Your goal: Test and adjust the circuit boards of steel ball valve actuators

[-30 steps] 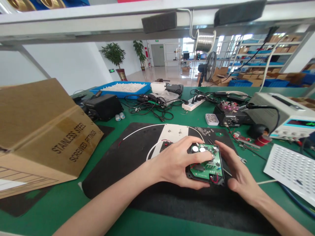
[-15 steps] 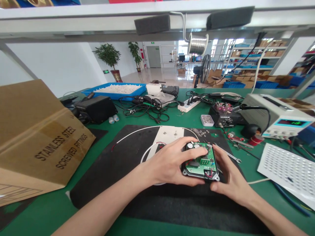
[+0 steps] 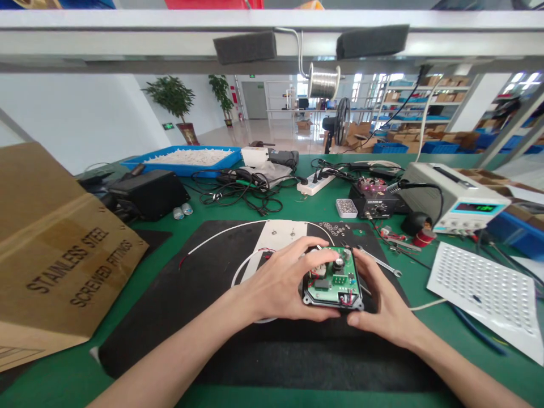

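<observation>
A green circuit board sits in a black square housing with metal corner lugs, held tilted above the black mat. My left hand grips the housing's left side, thumb below and index finger reaching over the board's components. My right hand is wrapped around the right side, thumb at the lower right corner. Behind the hands lies a white plate with two small studs, and a white cable curves around it. An open-end wrench lies just beyond my right hand.
On the left stands a cardboard box. To the right are a perforated white sheet, a power supply and a soldering station. Small nuts are scattered behind the mat's plate. A solder spool hangs overhead.
The whole view has shifted slightly, so things appear further left. My left index finger has drawn back a little across the board, uncovering a round capacitor. Both hands keep their hold.
</observation>
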`<state>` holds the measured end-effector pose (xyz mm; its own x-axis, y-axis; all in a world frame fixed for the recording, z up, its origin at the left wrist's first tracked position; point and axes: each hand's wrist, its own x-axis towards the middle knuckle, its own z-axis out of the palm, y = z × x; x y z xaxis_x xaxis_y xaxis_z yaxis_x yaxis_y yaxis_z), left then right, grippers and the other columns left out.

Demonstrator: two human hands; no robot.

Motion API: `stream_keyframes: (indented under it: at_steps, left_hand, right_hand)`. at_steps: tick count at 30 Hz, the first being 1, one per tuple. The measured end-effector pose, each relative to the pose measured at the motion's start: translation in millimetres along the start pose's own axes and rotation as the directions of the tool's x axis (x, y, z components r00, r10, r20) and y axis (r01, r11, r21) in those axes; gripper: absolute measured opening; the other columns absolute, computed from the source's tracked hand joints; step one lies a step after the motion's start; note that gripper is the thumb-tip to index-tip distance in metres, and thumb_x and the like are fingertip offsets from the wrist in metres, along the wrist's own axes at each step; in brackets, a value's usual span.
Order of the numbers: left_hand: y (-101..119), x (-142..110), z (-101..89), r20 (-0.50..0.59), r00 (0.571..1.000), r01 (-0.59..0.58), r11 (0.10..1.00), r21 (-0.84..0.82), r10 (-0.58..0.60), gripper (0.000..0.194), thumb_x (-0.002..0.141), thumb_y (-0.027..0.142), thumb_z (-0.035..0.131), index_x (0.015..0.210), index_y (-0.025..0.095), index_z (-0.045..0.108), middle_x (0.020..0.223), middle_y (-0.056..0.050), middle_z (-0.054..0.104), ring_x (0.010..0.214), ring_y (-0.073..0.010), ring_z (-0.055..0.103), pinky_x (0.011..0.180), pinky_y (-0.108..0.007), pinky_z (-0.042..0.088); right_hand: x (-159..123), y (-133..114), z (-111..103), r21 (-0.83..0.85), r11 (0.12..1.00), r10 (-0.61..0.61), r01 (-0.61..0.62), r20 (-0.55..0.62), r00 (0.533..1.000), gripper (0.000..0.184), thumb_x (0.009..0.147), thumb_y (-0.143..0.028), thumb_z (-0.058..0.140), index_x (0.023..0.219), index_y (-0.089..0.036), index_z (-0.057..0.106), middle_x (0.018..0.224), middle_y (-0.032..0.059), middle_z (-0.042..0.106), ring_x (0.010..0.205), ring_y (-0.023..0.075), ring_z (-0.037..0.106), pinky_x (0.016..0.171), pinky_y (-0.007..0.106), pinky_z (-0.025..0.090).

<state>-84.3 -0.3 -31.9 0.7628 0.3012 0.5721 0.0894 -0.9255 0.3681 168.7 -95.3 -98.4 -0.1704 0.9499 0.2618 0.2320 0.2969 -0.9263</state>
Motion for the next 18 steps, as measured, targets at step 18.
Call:
stream_keyframes:
  at_steps: [18]
  left_hand:
    - [5.9,2.2,-4.6,0.031,0.998,0.053,0.999,0.011,-0.053,0.075,0.083,0.051,0.081,0.147,0.027,0.049,0.153,-0.016,0.047,0.139,-0.031,0.053,0.114,-0.045,0.049]
  right_hand:
    - [3.7,1.6,-0.7,0.068,0.998,0.019,-0.018,-0.012,1.0,0.11,0.074,-0.048,0.092,0.161,-0.034,0.027,0.163,0.0117,0.042,0.152,0.0349,0.039,0.127,0.054,0.029]
